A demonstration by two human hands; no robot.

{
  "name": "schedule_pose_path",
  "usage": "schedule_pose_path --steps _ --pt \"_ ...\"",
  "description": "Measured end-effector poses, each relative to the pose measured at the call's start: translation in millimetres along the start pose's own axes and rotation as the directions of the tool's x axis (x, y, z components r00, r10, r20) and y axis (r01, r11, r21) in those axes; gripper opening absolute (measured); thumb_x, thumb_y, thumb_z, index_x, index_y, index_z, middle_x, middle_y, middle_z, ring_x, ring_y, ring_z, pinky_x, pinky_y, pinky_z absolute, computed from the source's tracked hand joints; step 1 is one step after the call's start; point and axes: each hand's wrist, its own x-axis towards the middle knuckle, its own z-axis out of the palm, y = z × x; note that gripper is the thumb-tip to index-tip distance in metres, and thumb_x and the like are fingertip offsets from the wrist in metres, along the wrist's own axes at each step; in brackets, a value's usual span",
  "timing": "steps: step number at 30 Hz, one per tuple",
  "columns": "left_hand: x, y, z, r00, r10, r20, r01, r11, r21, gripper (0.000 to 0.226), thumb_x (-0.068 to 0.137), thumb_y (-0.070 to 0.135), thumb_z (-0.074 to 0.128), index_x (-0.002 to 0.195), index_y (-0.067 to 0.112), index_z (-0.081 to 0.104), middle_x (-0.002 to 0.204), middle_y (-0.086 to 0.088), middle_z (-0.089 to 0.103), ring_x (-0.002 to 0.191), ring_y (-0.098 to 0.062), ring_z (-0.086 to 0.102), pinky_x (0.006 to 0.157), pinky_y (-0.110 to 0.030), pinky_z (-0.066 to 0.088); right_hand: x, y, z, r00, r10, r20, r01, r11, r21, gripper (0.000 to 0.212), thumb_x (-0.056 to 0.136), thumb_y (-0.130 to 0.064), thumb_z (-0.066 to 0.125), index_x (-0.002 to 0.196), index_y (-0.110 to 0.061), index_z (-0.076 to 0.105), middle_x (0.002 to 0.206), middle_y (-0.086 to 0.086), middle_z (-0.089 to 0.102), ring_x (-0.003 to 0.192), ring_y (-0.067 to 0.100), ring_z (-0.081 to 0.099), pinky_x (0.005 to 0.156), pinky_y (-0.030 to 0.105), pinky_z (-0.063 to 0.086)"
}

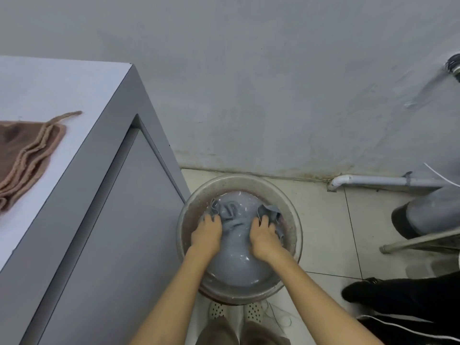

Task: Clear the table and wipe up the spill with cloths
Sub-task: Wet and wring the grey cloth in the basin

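A basin (239, 185) on the floor holds cloudy water and a crumpled grey cloth (234, 217). The left hand (206, 235) and right hand (263, 235) both grip it.

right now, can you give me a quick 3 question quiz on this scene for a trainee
1. True or false: the brown cloth is soaking in the basin.
2. Which cloth do the left hand and right hand grip in the water? A) the grey cloth B) a white towel C) a yellow sponge
3. Fill in: the basin stands on the ____, beside the table.

Key:
1. False; it lies folded on the table.
2. A
3. floor
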Motion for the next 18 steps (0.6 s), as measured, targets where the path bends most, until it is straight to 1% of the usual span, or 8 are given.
schedule_pose_path --steps 2,4,6,7,9,13,16,18 --pt "-2 -2 -12 1.0 -0.005 -0.002 0.005 0.997 0.075 0.036 0.091 0.001 0.042 0.128 0.004 0.046 0.134 -0.018 0.044 0.119 -0.036 0.049 0.093 -0.042 0.044 1 3 -3 0.999 -0.002 0.033 0.002 1.0 0.001 0.066 0.087 0.002 0.051 0.143 -0.001 0.016 0.142 0.022 0.024 0.123 0.039 0.04 0.097 0.042 0.041" --pt "-6 -5 -30 0.998 -0.025 -0.063 0.032 0.993 0.115 0.031 0.091 0.0 0.041 0.119 0.004 0.055 0.126 -0.017 0.053 0.114 -0.035 0.055 0.092 -0.041 0.045 0 9 -14 0.998 -0.008 0.062 0.003 0.996 0.091 0.051 0.088 0.0 0.05 0.136 0.002 0.032 0.13 0.024 0.044 0.111 0.036 0.053 0.085 0.037 0.046" --pt "-10 -8 -49 0.99 -0.044 -0.137 0.058 0.993 0.103 0.028 0.092 0.001 0.043 0.115 0.005 0.058 0.121 -0.016 0.057 0.111 -0.034 0.056 0.09 -0.038 0.045 -4 13 -30 0.999 -0.014 0.037 0.006 0.975 0.22 0.022 0.085 -0.006 0.059 0.107 -0.002 0.059 0.109 0.017 0.062 0.099 0.028 0.061 0.076 0.03 0.046" --pt "-11 -10 -57 0.984 -0.05 -0.172 0.062 0.996 0.069 0.026 0.092 0.003 0.045 0.112 0.007 0.06 0.118 -0.016 0.058 0.108 -0.034 0.057 0.086 -0.037 0.046 -8 14 -39 1.0 -0.018 0.018 0.012 0.95 0.312 0.007 0.082 -0.01 0.067 0.089 -0.01 0.066 0.098 0.01 0.066 0.092 0.022 0.063 0.075 0.027 0.046" --pt "-15 -14 -69 0.965 -0.046 -0.259 0.036 0.998 -0.041 0.022 0.093 0.007 0.048 0.108 0.009 0.065 0.111 -0.013 0.059 0.101 -0.034 0.058 0.08 -0.037 0.046 -19 15 -56 0.999 -0.024 -0.049 0.045 0.856 0.516 0.015 0.076 -0.016 0.077 0.067 -0.021 0.066 0.082 -0.002 0.068 0.081 0.011 0.062 0.077 0.025 0.048" --pt "-35 -23 -97 0.876 -0.082 -0.476 -0.115 0.922 -0.371 0.017 0.09 0.011 0.057 0.098 0.015 0.072 0.095 0.0 0.061 0.09 -0.02 0.058 0.074 -0.027 0.04 -51 22 -93 0.971 -0.026 -0.239 0.209 0.584 0.784 0.004 0.08 -0.019 0.073 0.079 -0.022 0.073 0.087 -0.011 0.071 0.087 0.003 0.063 0.078 0.017 0.046" --pt "-55 -27 -122 0.819 -0.175 -0.546 -0.243 0.756 -0.607 0.03 0.081 -0.002 0.061 0.091 0.024 0.074 0.087 0.011 0.064 0.072 -0.003 0.053 0.069 -0.017 0.042 -69 30 -114 0.932 0.011 -0.364 0.339 0.339 0.878 0.01 0.085 -0.015 0.067 0.089 -0.021 0.074 0.091 -0.011 0.073 0.088 -0.003 0.065 0.072 0.008 0.046" --pt "-64 -26 -134 0.812 -0.188 -0.552 -0.323 0.644 -0.694 0.044 0.079 -0.008 0.06 0.086 0.034 0.071 0.087 0.018 0.064 0.07 -0.001 0.054 0.071 -0.018 0.046 -75 33 -122 0.904 0.041 -0.425 0.405 0.228 0.885 0.013 0.086 -0.009 0.064 0.089 -0.017 0.074 0.09 -0.01 0.074 0.09 -0.003 0.065 0.072 0.007 0.046"
